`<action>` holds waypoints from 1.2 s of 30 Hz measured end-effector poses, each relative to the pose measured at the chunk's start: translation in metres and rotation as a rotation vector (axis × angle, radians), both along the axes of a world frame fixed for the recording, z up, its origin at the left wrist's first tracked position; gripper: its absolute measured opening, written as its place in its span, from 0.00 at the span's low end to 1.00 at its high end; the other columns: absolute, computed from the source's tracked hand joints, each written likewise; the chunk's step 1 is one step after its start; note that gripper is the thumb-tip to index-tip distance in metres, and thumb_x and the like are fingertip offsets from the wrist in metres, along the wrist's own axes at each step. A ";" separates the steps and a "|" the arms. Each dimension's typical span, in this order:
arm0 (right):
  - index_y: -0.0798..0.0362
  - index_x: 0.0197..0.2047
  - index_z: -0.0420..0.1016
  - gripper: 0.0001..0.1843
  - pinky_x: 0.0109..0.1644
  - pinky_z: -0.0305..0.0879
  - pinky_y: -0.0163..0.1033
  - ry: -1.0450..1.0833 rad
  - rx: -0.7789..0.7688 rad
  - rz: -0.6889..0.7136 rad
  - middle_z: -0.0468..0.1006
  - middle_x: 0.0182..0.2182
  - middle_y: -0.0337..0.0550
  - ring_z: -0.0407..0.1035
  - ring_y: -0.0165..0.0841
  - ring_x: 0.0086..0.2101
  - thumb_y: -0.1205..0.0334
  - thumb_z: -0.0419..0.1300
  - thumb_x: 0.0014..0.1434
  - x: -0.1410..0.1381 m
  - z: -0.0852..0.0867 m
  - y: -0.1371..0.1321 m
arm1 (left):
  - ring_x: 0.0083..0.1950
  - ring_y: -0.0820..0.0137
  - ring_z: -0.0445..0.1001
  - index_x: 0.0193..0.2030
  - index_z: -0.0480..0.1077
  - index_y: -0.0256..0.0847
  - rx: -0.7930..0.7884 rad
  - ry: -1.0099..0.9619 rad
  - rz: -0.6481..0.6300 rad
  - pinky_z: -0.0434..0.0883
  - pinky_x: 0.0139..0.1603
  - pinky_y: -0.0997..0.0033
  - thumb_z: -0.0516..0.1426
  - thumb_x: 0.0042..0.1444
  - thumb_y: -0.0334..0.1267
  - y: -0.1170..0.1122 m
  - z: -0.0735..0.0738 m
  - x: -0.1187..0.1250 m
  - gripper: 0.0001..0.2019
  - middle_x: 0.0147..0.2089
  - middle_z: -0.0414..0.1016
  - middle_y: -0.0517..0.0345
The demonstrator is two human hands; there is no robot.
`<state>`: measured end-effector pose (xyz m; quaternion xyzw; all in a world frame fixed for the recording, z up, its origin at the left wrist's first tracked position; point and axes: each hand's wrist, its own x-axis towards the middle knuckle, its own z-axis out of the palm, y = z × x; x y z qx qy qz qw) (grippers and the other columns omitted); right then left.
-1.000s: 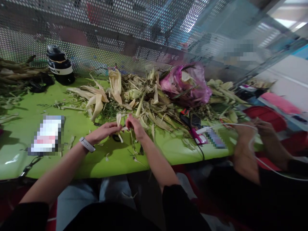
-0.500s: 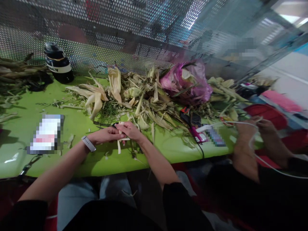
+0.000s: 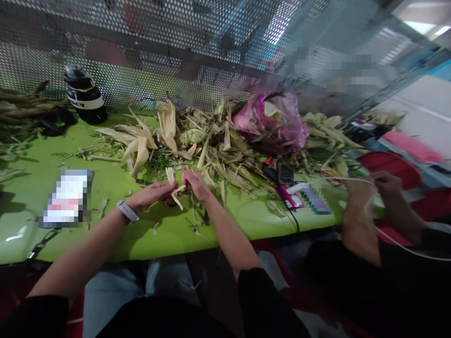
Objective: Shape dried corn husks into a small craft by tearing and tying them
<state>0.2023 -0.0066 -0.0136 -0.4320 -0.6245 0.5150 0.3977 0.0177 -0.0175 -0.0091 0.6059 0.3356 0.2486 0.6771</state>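
My left hand [image 3: 155, 195] is closed on folded pale corn husk strips [image 3: 170, 175], pinching them between thumb and fingers. One end stands up above the fingertips and another hangs down toward me. Close to its right, my right hand [image 3: 198, 186] has its fingers curled in a pinch at the sideways end of a strip; the exact contact is partly hidden. Behind both hands lies a heap of dry corn husks [image 3: 230, 162] with a tuft of green strands [image 3: 158, 162]. A dark, thin object [image 3: 142, 182] shows just behind my left hand.
On the green table [image 3: 134, 244] are a phone [image 3: 68, 197] at left and a dark bottle [image 3: 86, 96] behind it. A pink plastic bag [image 3: 278, 122] stands behind the husks. Another person's hands [image 3: 384, 185] work at right, near a white cable [image 3: 352, 179] and a second phone [image 3: 316, 198].
My right hand has moved slightly right and up, apart from my left fingers. The husk strips have tilted, with their upper end now showing above my left hand.
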 end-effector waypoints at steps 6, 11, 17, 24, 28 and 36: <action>0.53 0.21 0.64 0.30 0.27 0.48 0.36 -0.133 0.128 0.092 0.58 0.19 0.34 0.52 0.26 0.22 0.35 0.52 0.60 0.003 0.008 -0.006 | 0.23 0.76 0.56 0.37 0.74 0.37 -0.060 -0.090 0.130 0.56 0.25 0.74 0.59 0.56 0.54 0.005 -0.002 -0.003 0.19 0.23 0.61 0.64; 0.52 0.20 0.60 0.29 0.28 0.49 0.36 -0.120 0.206 0.062 0.57 0.19 0.34 0.52 0.26 0.23 0.38 0.54 0.60 0.001 0.009 -0.009 | 0.21 0.79 0.54 0.32 0.71 0.37 -0.071 -0.142 0.206 0.54 0.22 0.77 0.62 0.53 0.52 0.005 0.002 -0.002 0.18 0.21 0.57 0.67; 0.52 0.21 0.62 0.24 0.28 0.50 0.35 0.015 0.191 -0.004 0.58 0.20 0.33 0.52 0.26 0.23 0.45 0.59 0.58 -0.001 0.007 -0.008 | 0.23 0.80 0.62 0.40 0.72 0.36 -0.091 -0.213 0.094 0.62 0.23 0.79 0.66 0.50 0.46 0.003 0.010 -0.005 0.17 0.27 0.68 0.63; 0.52 0.17 0.60 0.21 0.26 0.49 0.35 0.028 0.272 -0.091 0.56 0.17 0.33 0.51 0.25 0.21 0.53 0.58 0.57 -0.004 0.006 -0.008 | 0.25 0.76 0.70 0.41 0.73 0.34 0.110 -0.089 0.128 0.70 0.28 0.76 0.66 0.50 0.44 0.000 0.007 -0.001 0.17 0.27 0.74 0.61; 0.52 0.15 0.56 0.22 0.26 0.48 0.36 0.030 0.375 -0.181 0.55 0.15 0.33 0.50 0.25 0.20 0.56 0.58 0.55 -0.006 0.004 -0.014 | 0.25 0.74 0.73 0.37 0.72 0.35 0.216 -0.080 0.219 0.71 0.28 0.76 0.66 0.50 0.44 -0.003 0.004 0.002 0.15 0.25 0.75 0.60; 0.52 0.16 0.59 0.19 0.26 0.47 0.35 0.078 0.285 -0.144 0.56 0.16 0.32 0.49 0.25 0.20 0.57 0.58 0.55 -0.003 0.003 -0.009 | 0.32 0.72 0.77 0.43 0.68 0.38 0.034 -0.229 0.258 0.77 0.35 0.71 0.68 0.47 0.43 -0.002 0.006 0.003 0.20 0.34 0.77 0.59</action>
